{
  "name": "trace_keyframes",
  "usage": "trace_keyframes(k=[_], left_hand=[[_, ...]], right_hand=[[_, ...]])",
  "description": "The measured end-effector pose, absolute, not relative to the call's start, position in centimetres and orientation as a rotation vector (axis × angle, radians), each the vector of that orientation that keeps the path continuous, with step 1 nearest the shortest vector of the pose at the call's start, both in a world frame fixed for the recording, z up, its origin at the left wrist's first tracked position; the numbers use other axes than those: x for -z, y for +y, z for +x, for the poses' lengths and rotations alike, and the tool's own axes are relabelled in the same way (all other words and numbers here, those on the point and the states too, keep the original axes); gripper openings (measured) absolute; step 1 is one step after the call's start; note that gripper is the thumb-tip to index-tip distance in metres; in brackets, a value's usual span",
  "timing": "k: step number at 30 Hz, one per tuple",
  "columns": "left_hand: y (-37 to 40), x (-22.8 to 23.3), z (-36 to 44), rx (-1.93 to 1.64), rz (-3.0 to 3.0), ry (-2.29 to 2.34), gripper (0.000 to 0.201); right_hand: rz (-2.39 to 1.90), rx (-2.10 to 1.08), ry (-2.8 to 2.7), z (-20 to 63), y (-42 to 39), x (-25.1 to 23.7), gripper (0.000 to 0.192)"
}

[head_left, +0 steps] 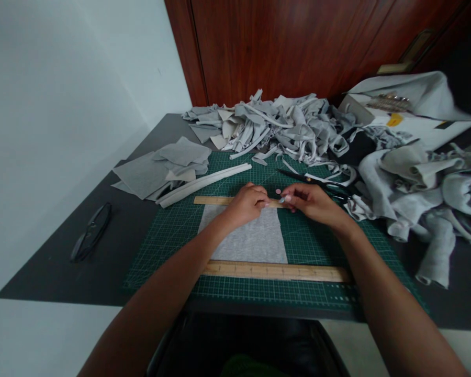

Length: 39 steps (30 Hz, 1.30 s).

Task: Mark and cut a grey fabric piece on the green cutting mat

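Pale piece (282, 199), pinched, right hand (308, 201) nearly closed

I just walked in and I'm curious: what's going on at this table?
A person's left hand rests on the far wooden ruler, at the far edge of gray fabric on a green cutting mat. The right hand pinches a small pale object, too small to identify, near that ruler's right end. Another wooden ruler lies along the fabric's near edge.
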<state>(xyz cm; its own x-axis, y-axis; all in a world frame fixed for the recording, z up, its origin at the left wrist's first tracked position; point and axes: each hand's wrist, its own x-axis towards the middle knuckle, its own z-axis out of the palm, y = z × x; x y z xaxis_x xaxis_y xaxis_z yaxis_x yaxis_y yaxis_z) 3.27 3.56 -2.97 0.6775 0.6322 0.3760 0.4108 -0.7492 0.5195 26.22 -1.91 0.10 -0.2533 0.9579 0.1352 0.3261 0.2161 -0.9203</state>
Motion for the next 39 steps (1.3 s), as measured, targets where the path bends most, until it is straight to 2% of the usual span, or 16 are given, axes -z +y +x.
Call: trace_keyframes(k=[4,7,9,12,14,20,25,32,34,39], left_hand=[[3.5,3.1,3.2,-0.799,2.466,0.813,0.017],[3.4,3.0,3.2,-0.808,2.467,0.817,0.018],[3.2,2.8,3.2,-0.805,2.476,0.822,0.018],[3.0,2.4,3.2,-0.789,2.484,0.829,0.019],[2.8,2.2,3.2,-0.773,2.491,0.837,0.02],[2.7,2.2,3.1,-0.756,2.525,0.851,0.023],[2.4,1.4,2.8,-0.706,2.628,0.784,0.018],[0.3,-1.1,2.4,-0.655,2.541,0.702,0.011],[-0.7,-1.6,2.4,-0.51,2.497,0.63,0.017],[-3.6,-2.3,3.0,-0.141,2.634,0.557,0.047]], right_hand=[[-1.179,-0.954,-1.21,27.3,-1.0,-0.3,0.039],[-1.148,-1.123,-0.89,28.4,-0.4,-0.2,0.032],[-1.163,-1.249,-0.865,28.8,-0.3,-0.2,0.024],[-1.21,-1.379,-1.011,28.7,-0.4,-0.2,0.021],[-1.284,-1.336,-1.193,28.4,-0.6,0.0,0.026],[-1.505,-0.662,-1.939,27.7,-1.2,0.4,0.023],[-1.552,-0.649,-2.067,27.9,-1.3,0.5,0.012],[-1.558,-0.625,-2.088,27.8,-1.2,0.8,0.01],[-1.575,-0.624,-2.088,27.7,-1.2,0.7,0.009],[-1.659,-0.526,-2.076,27.3,-1.3,0.4,0.006]])
